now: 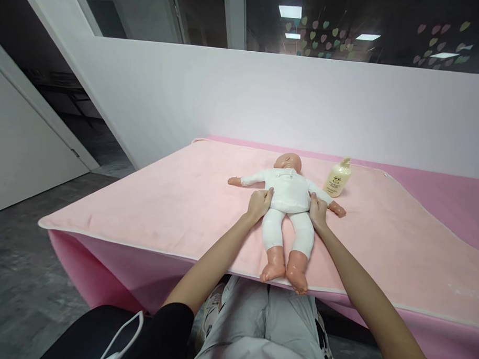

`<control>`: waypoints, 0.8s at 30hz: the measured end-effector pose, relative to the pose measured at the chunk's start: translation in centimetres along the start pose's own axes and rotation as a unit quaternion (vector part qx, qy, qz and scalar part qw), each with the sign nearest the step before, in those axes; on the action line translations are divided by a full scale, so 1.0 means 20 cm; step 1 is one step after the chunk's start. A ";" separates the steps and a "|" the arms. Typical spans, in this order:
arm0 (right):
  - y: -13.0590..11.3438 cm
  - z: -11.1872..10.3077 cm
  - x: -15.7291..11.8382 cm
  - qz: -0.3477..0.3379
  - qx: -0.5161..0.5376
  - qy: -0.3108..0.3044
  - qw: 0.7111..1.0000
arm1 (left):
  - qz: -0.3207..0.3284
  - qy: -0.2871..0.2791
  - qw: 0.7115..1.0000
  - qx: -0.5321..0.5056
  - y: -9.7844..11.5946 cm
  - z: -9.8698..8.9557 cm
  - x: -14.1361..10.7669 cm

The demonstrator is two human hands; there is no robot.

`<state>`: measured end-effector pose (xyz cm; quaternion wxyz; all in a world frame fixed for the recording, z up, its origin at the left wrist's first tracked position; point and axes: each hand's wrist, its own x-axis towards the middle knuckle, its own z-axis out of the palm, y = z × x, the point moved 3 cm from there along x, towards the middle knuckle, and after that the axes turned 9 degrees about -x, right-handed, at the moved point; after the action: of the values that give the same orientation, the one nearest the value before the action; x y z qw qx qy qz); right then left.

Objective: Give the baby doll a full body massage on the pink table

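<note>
A baby doll (290,189) in a white top and white leggings lies on its back on the pink mat (176,198), arms spread and bare feet pointing toward me. My left hand (259,204) is closed at one side of the doll's waist, thumb on top of the white cloth. On the opposite side, my right hand (317,209) grips the waist in the same way, just below the doll's arm. The other fingers of both hands are curled and partly hidden. Beyond my right hand stands a pale yellow pump bottle (337,177), apart from it.
The mat covers a table draped in a pink cloth (451,200), which hangs over the front edge. Behind it rises a white wall (266,102) with dark windows above. A door (24,135) and grey floor (24,266) are at the left.
</note>
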<state>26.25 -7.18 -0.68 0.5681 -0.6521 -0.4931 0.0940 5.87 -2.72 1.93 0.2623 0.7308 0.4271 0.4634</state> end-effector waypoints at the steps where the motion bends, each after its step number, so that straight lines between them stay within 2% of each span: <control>1: 0.00 0.00 0.00 0.002 0.000 0.000 1.000 | 0.000 -0.002 1.000 0.004 0.00 0.00 0.00; 14: 0.00 0.00 0.00 0.039 0.008 0.003 0.999 | 0.011 0.008 1.000 0.005 -0.01 0.00 0.00; 24: 0.01 0.00 0.01 -0.002 -0.052 0.000 0.999 | 0.027 0.003 1.000 0.016 0.00 0.00 0.00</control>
<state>26.42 -6.95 -0.80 0.5337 -0.6797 -0.4987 0.0677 5.82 -2.77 1.89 0.2367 0.7444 0.4158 0.4658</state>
